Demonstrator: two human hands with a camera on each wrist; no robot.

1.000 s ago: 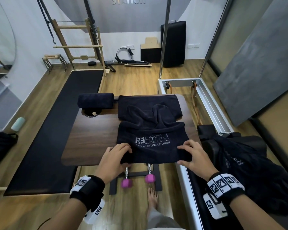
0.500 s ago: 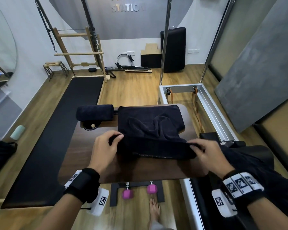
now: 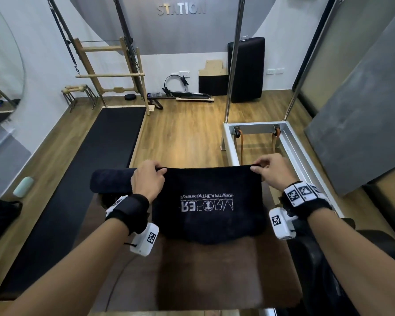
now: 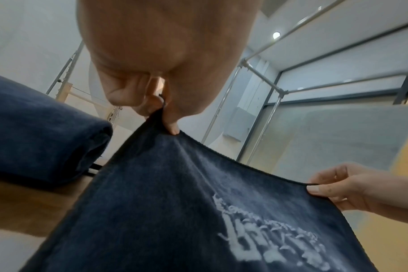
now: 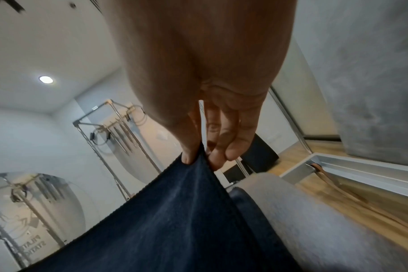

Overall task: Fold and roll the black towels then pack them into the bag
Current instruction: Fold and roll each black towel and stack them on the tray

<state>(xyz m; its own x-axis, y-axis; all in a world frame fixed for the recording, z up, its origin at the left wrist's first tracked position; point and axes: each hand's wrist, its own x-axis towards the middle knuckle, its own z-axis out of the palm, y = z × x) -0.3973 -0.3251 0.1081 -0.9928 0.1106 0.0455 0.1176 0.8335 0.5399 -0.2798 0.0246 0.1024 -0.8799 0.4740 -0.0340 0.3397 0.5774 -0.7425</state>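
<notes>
We hold a black towel [image 3: 209,201] up above the dark wooden worktop [image 3: 226,270], its far edge stretched between our hands. Our left hand [image 3: 147,180] pinches the left corner between thumb and fingers; our right hand [image 3: 270,168] pinches the right corner the same way. The towel's white logo faces us upside down, and its lower part sags onto the worktop. Just left of our left hand lies a rolled black towel [image 3: 111,180] at the worktop's far edge.
</notes>
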